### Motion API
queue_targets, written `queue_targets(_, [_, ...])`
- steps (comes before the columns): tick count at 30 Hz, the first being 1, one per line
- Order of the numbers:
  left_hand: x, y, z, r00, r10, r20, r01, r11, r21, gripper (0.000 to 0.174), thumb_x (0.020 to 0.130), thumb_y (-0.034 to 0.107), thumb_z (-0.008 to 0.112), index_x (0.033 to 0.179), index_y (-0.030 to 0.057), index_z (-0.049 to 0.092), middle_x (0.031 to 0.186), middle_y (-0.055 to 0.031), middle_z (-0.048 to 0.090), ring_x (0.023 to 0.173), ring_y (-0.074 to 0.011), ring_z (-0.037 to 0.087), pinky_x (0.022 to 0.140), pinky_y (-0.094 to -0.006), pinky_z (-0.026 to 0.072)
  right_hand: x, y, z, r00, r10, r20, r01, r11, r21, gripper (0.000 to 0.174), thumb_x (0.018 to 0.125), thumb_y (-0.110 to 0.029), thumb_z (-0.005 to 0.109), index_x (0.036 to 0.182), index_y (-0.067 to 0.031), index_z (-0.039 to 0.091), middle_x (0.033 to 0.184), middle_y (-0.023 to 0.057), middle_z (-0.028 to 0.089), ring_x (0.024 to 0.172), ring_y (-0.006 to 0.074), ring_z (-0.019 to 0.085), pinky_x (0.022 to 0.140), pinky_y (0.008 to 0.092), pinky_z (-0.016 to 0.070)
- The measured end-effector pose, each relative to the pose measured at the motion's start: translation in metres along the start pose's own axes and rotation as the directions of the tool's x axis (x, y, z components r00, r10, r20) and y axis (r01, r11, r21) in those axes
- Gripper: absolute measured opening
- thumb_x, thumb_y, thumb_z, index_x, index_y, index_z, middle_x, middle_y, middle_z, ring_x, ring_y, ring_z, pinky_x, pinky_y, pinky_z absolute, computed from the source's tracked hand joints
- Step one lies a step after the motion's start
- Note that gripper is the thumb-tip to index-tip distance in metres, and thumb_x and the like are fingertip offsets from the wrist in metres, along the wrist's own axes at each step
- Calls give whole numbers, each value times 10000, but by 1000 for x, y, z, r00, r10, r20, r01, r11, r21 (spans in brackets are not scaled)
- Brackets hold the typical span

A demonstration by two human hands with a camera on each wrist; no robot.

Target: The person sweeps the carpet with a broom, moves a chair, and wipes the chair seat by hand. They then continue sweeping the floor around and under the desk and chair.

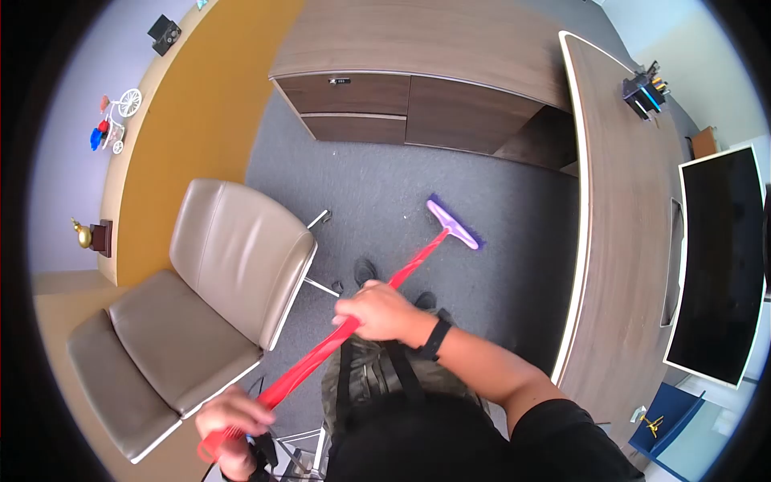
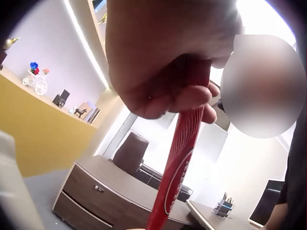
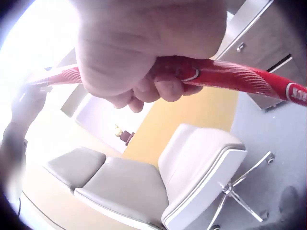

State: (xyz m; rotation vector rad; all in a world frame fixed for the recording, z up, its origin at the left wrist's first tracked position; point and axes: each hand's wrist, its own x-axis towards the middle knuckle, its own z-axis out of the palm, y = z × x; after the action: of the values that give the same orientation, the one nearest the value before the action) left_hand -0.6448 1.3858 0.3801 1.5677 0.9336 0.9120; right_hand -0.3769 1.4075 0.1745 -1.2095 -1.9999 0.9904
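Nearby, a beige chair [image 1: 241,257] and a desk [image 1: 622,209], hands [image 1: 381,312] tight round the broom handle [image 1: 309,364].

The broom [image 1: 312,363] slants from the left hand [image 1: 230,426] at its top end, through the right hand [image 1: 381,312], down to the floor [image 1: 361,181] before the person's shoes [image 1: 365,271]. A cabinet [image 1: 418,40] stands ahead. Left, a chair [image 1: 241,249] stands beside a ledge [image 1: 122,169] bearing a toy tricycle [image 1: 118,120]. Right, a desk [image 1: 626,241] holds a pen holder [image 1: 645,92] at its far end and a monitor [image 1: 719,261] nearer.
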Motion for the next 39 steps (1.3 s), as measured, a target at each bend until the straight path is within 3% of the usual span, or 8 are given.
queue_targets(2, [0,7,30,976,-220,2,220,975,27,596,820,611,731,895,22,670,955,-143,718,826,-260,700,783,-370,525,-31,15,-12,991,58,-118,-60,998,-19,275,900,-350,693,767,-130,595,673,90,641,722,320,657,723,430,458])
queue_targets(4, [15,-5,39,961,-49,271,11,990,141,486,832,385,793,1093,7,636,1155,-165,682,949,-274,696,839,-384,517,-67,29,-32,969,162,-186,-175,983,-57,293,913,-301,683,749,-92,560,649,106,595,706,347,633,686,453,463])
queue_targets(11, [14,-58,37,926,-313,210,201,881,427,263,929,230,691,1079,16,664,975,-98,700,870,-229,673,806,-354,530,-210,53,-79,699,501,-511,-400,866,301,151,965,-163,689,914,-21,685,739,40,603,685,136,560,640,308,464])
queue_targets(17, [-78,-181,-42,725,-687,43,489,558,671,316,978,320,643,1060,15,661,964,-99,715,874,-229,683,782,-381,541,-282,63,-102,610,553,-568,-510,822,252,291,1042,-275,565,909,-22,621,730,8,560,685,104,522,646,274,452])
queue_targets(19, [-132,-208,-74,532,-837,-125,799,447,402,357,997,369,612,1063,22,664,968,-87,722,860,-224,695,766,-383,546,-287,66,-111,575,583,-574,-494,807,325,288,1031,-283,585,943,-13,627,739,17,570,706,116,536,672,290,464])
queue_targets(25, [-254,-158,-124,230,-865,-446,973,199,117,387,991,427,594,1125,68,648,995,-71,709,812,-199,681,691,-385,539,-288,92,-124,608,570,-554,-402,822,405,218,1050,-196,540,942,-16,600,740,13,556,697,99,521,674,271,450])
queue_targets(33, [-322,-66,-209,101,-390,-915,461,833,-305,617,964,669,477,1307,158,521,1220,-43,624,1054,-204,616,797,-436,499,-311,122,-112,703,565,-431,-486,825,289,271,1047,-225,558,866,-25,586,726,4,538,696,107,501,675,288,437])
queue_targets(39, [-271,6,-232,92,-150,-984,287,951,-117,842,923,740,462,1466,100,410,1454,-115,497,1309,-258,493,1014,-517,426,-318,113,-112,745,571,-344,-513,821,250,265,1054,-247,556,922,-22,600,785,9,582,745,109,540,747,288,471])
